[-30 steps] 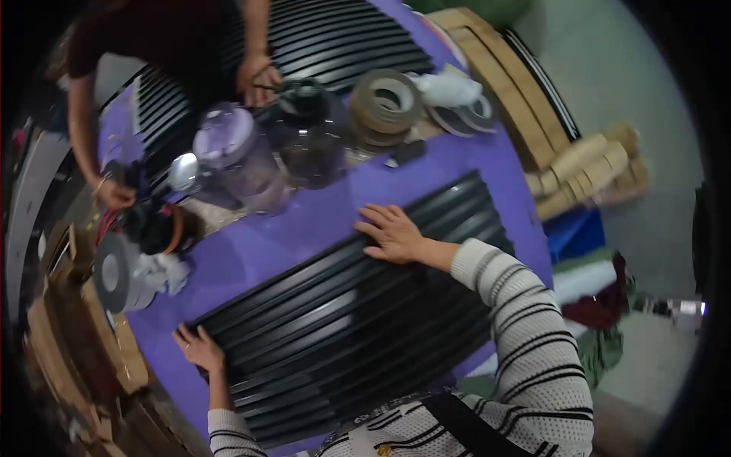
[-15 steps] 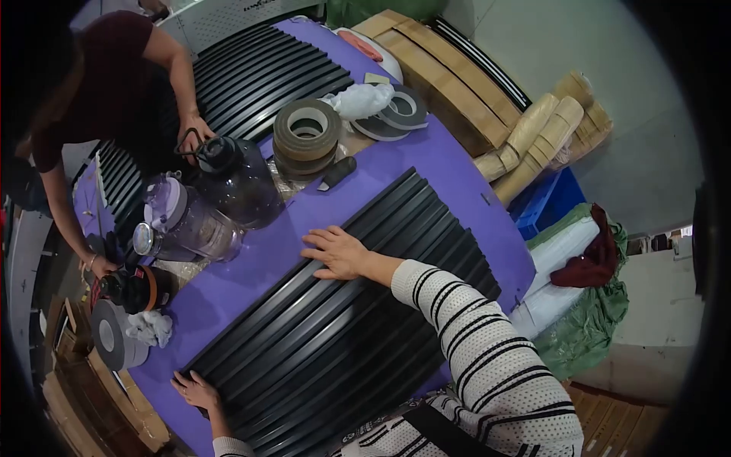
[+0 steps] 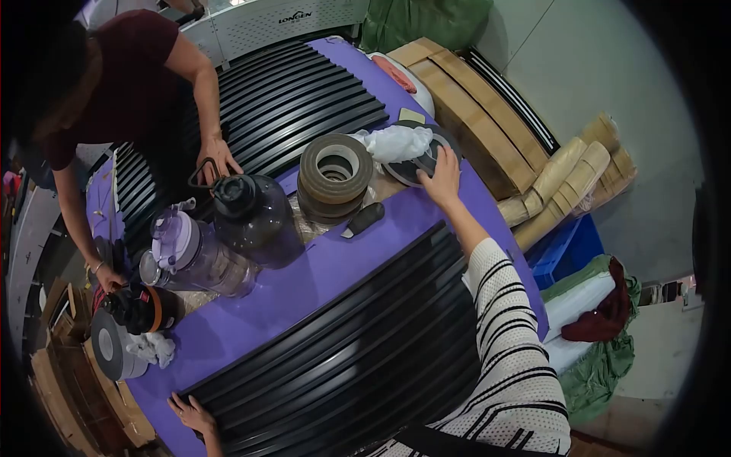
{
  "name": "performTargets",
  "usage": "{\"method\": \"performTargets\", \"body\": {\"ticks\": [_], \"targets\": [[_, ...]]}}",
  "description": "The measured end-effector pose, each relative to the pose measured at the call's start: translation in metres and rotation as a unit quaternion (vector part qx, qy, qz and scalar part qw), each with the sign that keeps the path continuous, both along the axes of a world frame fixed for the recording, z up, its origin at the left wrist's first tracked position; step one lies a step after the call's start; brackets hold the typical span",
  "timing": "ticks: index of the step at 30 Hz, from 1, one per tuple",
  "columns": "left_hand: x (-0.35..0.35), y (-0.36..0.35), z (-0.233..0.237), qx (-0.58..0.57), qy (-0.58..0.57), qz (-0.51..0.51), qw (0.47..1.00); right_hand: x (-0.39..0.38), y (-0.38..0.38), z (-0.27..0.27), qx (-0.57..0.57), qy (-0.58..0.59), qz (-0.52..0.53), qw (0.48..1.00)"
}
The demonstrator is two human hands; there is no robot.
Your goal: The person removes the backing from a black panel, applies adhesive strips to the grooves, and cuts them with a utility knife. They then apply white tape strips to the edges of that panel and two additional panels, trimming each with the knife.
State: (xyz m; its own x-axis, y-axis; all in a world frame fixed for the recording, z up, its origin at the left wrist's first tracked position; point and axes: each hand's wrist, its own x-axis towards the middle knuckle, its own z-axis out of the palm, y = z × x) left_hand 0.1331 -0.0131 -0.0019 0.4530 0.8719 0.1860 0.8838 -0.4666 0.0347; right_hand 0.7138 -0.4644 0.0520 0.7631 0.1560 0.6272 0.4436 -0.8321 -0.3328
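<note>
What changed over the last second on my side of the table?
The right hand left the black strips and reached away to the flat tape roll beside the white cloth, fingers extended, grasping nothing. The left hand stays flat on the strips' near end; the strips look unmoved.

Workshop (tape rolls (image 3: pixel 335 177), black strips (image 3: pixel 343 350))

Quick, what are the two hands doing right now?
Left hand: open, flat on the end of the black strips, holding nothing.
Right hand: open, touching the flat tape roll, not gripping it.
</note>
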Motion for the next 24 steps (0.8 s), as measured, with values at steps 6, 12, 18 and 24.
{"method": "performTargets", "body": {"ticks": [6, 12, 18, 24], "targets": [[-0.007, 0.008, -0.008, 0.014, -0.001, -0.004, 1.000, 0.027, 0.008, -0.005, -0.234, 0.203, 0.003, 0.951], [-0.012, 0.011, -0.010, 0.024, -0.029, -0.035, 0.999, 0.032, 0.009, 0.006, -0.304, 0.272, 0.049, 0.912], [-0.010, 0.009, -0.010, 0.021, -0.024, -0.024, 0.999, 0.021, 0.009, 0.016, -0.297, 0.282, 0.042, 0.911], [-0.006, 0.006, -0.005, 0.017, -0.033, -0.028, 0.999, 0.003, -0.014, 0.079, -0.371, 0.342, 0.034, 0.863]]}}
